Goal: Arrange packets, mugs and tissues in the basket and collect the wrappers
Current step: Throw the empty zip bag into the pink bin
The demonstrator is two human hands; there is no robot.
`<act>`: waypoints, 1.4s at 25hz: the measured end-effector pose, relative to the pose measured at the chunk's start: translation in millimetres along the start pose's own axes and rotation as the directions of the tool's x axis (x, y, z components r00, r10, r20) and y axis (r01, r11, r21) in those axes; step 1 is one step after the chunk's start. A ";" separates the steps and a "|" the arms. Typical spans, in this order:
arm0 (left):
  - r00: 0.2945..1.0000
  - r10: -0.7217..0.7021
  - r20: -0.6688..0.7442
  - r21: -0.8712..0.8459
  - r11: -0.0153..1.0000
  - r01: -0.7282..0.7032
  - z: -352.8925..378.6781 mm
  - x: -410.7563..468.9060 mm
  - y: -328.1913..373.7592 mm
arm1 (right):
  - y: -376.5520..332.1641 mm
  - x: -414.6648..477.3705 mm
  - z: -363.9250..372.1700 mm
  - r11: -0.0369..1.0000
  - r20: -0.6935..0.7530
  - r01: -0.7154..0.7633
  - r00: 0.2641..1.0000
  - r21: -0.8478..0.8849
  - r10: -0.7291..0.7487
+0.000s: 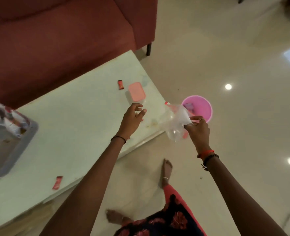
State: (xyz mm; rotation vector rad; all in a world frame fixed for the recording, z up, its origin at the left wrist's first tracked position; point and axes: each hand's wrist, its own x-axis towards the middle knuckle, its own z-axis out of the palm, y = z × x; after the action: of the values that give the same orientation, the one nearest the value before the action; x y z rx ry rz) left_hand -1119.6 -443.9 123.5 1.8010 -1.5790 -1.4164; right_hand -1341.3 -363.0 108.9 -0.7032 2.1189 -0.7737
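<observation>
Basket [13, 147]: grey, at the far left of the table [72, 133], cut off by the picture edge. The packets [7, 120] inside it are blurred, red and white, and cannot be counted. No mugs or tissues can be made out.

Clear plastic bag [176, 123]: crumpled and see-through. Red scraps show at its top and bottom, but whether they lie inside it cannot be told. It covers part of the pink bin [202, 108] on the floor behind. A purplish item lies in the bin, too blurred to name.

A red sliver shows under the left hand [132, 118], mostly hidden.

Right hand [198, 130]: thumb and fingertips pinch the bag at its right edge. The bag hangs leftward and down from the grip, off the table's right corner. There is a ring on one finger and bands at the wrist.

Left hand: raised over the table's right end, fingers loosely curled, with nothing plainly held. The bag is near its fingertips but apart from them.

One red wrapper [120, 84] lies at the far side, just left of a pink-lidded container [136, 91]. Another red wrapper [57, 182] lies near the table's near edge, well apart from both hands.

The table is pale and glossy, with crumbs near the right corner. A dark red sofa [55, 40] stands beyond it. The floor [226, 57] is shiny cream tile that reflects lamps. Bare feet and a floral skirt show at the bottom.
</observation>
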 end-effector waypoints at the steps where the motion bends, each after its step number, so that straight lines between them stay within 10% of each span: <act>1: 1.000 -0.001 0.022 0.011 1.000 0.001 16.5 15.3 3.6 | 10.2 21.8 -9.9 0.999 -0.044 -0.034 0.998 -0.025 0.033; 6: 0.990 0.014 0.143 0.073 0.997 -0.025 123.2 102.5 17.5 | 81.5 162.8 -47.8 0.976 -0.231 -0.199 0.957 -0.087 0.175; 19: 0.989 0.113 0.095 0.015 0.993 -0.115 203.4 228.6 -25.4 | 219.9 381.4 74.3 0.935 -0.008 -0.319 0.947 -0.157 0.322; 24: 0.990 0.126 0.056 -0.014 0.992 -0.126 207.1 245.2 -31.7 | 234.6 405.0 105.6 0.849 -0.097 -0.129 0.991 -0.512 0.092; 29: 0.991 0.126 0.038 -0.019 0.992 -0.126 187.5 240.6 -27.6 | 212.4 393.5 111.0 0.571 0.343 0.199 0.926 -0.796 0.156; 35: 0.985 0.159 -0.068 -0.001 0.987 -0.160 139.5 207.2 -12.9 | 148.3 345.2 84.7 0.706 0.279 0.140 0.957 -0.695 0.085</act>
State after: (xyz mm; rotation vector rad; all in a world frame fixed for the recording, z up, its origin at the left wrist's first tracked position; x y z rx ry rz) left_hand -1255.4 -578.0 -38.1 1.6600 -1.6416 -1.2727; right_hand -1500.8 -526.4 -201.3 -1.1703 2.0978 0.1971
